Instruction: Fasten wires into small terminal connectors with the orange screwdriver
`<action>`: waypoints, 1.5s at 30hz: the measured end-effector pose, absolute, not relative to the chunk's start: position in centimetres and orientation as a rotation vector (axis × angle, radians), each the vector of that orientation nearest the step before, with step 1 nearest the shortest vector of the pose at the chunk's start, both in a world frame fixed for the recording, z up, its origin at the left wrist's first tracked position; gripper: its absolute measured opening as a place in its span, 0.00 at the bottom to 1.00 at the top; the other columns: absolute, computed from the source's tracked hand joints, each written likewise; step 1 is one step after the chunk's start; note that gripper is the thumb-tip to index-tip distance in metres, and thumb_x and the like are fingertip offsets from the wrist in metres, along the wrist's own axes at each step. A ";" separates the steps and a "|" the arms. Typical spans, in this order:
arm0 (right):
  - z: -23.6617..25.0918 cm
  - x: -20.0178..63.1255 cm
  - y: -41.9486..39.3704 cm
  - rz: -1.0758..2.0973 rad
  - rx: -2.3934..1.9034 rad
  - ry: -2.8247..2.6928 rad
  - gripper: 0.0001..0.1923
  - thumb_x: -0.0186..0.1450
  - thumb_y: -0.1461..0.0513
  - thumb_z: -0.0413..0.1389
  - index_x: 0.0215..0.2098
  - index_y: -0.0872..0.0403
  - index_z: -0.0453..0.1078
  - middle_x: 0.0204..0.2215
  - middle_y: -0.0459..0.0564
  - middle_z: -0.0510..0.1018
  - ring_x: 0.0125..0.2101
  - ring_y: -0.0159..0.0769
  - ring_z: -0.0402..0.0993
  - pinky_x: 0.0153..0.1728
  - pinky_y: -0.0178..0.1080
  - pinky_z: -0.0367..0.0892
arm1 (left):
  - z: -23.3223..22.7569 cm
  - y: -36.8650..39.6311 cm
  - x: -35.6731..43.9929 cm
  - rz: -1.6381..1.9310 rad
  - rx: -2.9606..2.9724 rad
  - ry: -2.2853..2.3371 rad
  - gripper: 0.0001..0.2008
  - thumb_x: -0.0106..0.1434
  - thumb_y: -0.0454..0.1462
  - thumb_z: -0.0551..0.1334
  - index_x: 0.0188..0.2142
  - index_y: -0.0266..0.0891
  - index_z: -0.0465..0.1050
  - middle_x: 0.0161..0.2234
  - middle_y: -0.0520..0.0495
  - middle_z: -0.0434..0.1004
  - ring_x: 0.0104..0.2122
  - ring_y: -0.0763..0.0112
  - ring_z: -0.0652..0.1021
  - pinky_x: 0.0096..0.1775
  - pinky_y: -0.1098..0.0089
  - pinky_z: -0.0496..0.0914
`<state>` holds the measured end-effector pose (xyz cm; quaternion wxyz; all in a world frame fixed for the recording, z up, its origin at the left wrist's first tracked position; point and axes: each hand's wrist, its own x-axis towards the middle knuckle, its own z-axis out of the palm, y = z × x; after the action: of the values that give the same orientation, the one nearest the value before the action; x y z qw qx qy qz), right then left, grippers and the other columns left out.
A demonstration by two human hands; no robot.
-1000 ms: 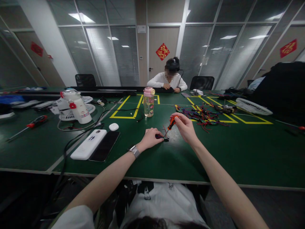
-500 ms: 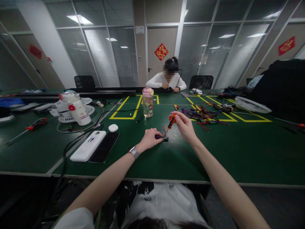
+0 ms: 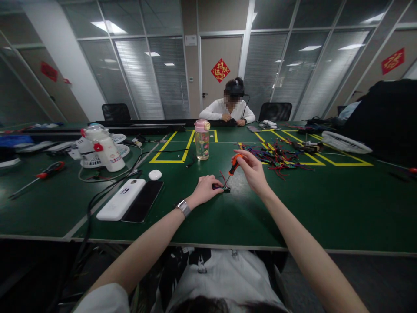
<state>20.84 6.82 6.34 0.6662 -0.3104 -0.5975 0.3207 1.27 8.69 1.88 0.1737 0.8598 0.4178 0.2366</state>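
My left hand (image 3: 205, 189) presses a small black component with red wires (image 3: 224, 187) against the green table (image 3: 293, 208). My right hand (image 3: 252, 171) grips a small screwdriver with an orange and black handle (image 3: 233, 164), held tilted with its tip down on that component. A watch sits on my left wrist (image 3: 184, 207).
A white power bank (image 3: 121, 198) and a dark phone (image 3: 143, 200) lie to the left, with a white earbud case (image 3: 155, 174) behind them. A pink-lidded bottle (image 3: 202, 139) stands ahead. A tangle of coloured wires (image 3: 276, 156) lies right of it. Another person (image 3: 232, 108) sits across.
The screwdriver handle has tipped and turned slightly in my right fingers. My left hand stays on the component. The view shifted a little.
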 end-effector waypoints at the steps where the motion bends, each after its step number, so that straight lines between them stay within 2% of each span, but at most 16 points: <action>1: 6.3 20.8 6.8 0.723 -0.688 -1.359 0.15 0.65 0.52 0.62 0.47 0.49 0.77 0.36 0.48 0.81 0.39 0.36 0.77 0.44 0.40 0.71 | 1.8 8.7 1.3 0.673 2.440 1.180 0.06 0.63 0.39 0.69 0.39 0.41 0.83 0.36 0.49 0.77 0.39 0.65 0.75 0.44 0.67 0.64; 6: 6.0 20.9 7.1 0.781 -0.642 -1.376 0.15 0.66 0.49 0.60 0.44 0.48 0.77 0.35 0.48 0.80 0.37 0.37 0.77 0.41 0.40 0.72 | 1.7 8.9 1.2 0.683 2.446 1.167 0.06 0.63 0.38 0.69 0.40 0.42 0.83 0.36 0.50 0.77 0.39 0.66 0.75 0.44 0.67 0.65; 12: 5.6 21.1 7.3 0.725 -0.681 -1.340 0.11 0.63 0.51 0.64 0.40 0.47 0.78 0.33 0.45 0.78 0.34 0.33 0.74 0.40 0.37 0.70 | 1.6 9.0 1.1 0.678 2.450 1.178 0.07 0.63 0.39 0.69 0.40 0.42 0.83 0.36 0.49 0.77 0.38 0.66 0.76 0.43 0.67 0.65; 14: 5.7 21.2 7.2 0.726 -0.693 -1.362 0.13 0.64 0.51 0.63 0.43 0.47 0.78 0.33 0.45 0.79 0.34 0.34 0.74 0.41 0.38 0.71 | 1.6 8.9 1.2 0.672 2.450 1.186 0.07 0.63 0.39 0.69 0.40 0.42 0.83 0.36 0.49 0.77 0.39 0.66 0.76 0.43 0.67 0.65; 17: 6.0 21.2 6.9 0.752 -0.688 -1.399 0.17 0.66 0.50 0.61 0.50 0.46 0.76 0.38 0.47 0.81 0.39 0.36 0.77 0.45 0.41 0.71 | 1.8 8.8 1.2 0.665 2.458 1.189 0.07 0.63 0.40 0.69 0.40 0.42 0.83 0.36 0.49 0.78 0.39 0.66 0.76 0.44 0.67 0.65; 19: 6.2 21.1 6.8 0.746 -0.674 -1.416 0.16 0.67 0.50 0.59 0.50 0.46 0.76 0.40 0.48 0.82 0.42 0.37 0.77 0.47 0.42 0.71 | 1.9 8.8 1.2 0.661 2.461 1.191 0.06 0.63 0.40 0.69 0.40 0.42 0.83 0.36 0.49 0.78 0.39 0.66 0.76 0.44 0.67 0.65; 22: 6.1 21.0 6.8 0.732 -0.651 -1.414 0.13 0.68 0.51 0.58 0.46 0.47 0.76 0.38 0.48 0.81 0.42 0.37 0.77 0.46 0.41 0.71 | 1.9 8.8 1.2 0.660 2.455 1.196 0.06 0.63 0.39 0.69 0.40 0.42 0.83 0.37 0.49 0.78 0.39 0.66 0.76 0.44 0.67 0.65; 28: 5.7 21.1 7.1 0.713 -0.669 -1.346 0.10 0.63 0.51 0.64 0.39 0.47 0.79 0.35 0.45 0.80 0.37 0.35 0.75 0.42 0.38 0.70 | 1.9 8.7 1.2 0.659 2.440 1.185 0.07 0.63 0.39 0.69 0.40 0.41 0.82 0.37 0.49 0.77 0.40 0.66 0.76 0.44 0.67 0.66; 35: 5.9 21.0 6.9 0.800 -0.623 -1.366 0.16 0.67 0.50 0.60 0.51 0.44 0.74 0.38 0.46 0.81 0.40 0.36 0.78 0.46 0.42 0.71 | 1.9 8.8 1.1 0.670 2.458 1.178 0.06 0.63 0.39 0.69 0.39 0.42 0.82 0.37 0.49 0.78 0.40 0.65 0.76 0.46 0.66 0.66; 40: 5.8 20.8 6.9 0.778 -0.609 -1.352 0.12 0.67 0.50 0.60 0.43 0.47 0.77 0.37 0.47 0.81 0.39 0.36 0.77 0.42 0.39 0.71 | 1.5 9.0 1.1 0.682 2.465 1.152 0.06 0.64 0.39 0.69 0.40 0.42 0.82 0.38 0.49 0.77 0.39 0.66 0.76 0.44 0.67 0.66; 45: 5.6 20.8 7.1 0.756 -0.668 -1.310 0.12 0.62 0.51 0.65 0.40 0.47 0.78 0.34 0.45 0.79 0.35 0.33 0.75 0.41 0.37 0.70 | 1.6 9.0 1.0 0.686 2.461 1.132 0.07 0.64 0.40 0.69 0.40 0.41 0.82 0.38 0.48 0.77 0.40 0.65 0.76 0.44 0.67 0.66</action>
<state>20.82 7.10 5.59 0.6772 -0.2971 -0.5830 0.3365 1.01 9.03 1.57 0.1728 0.8675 0.3990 0.2417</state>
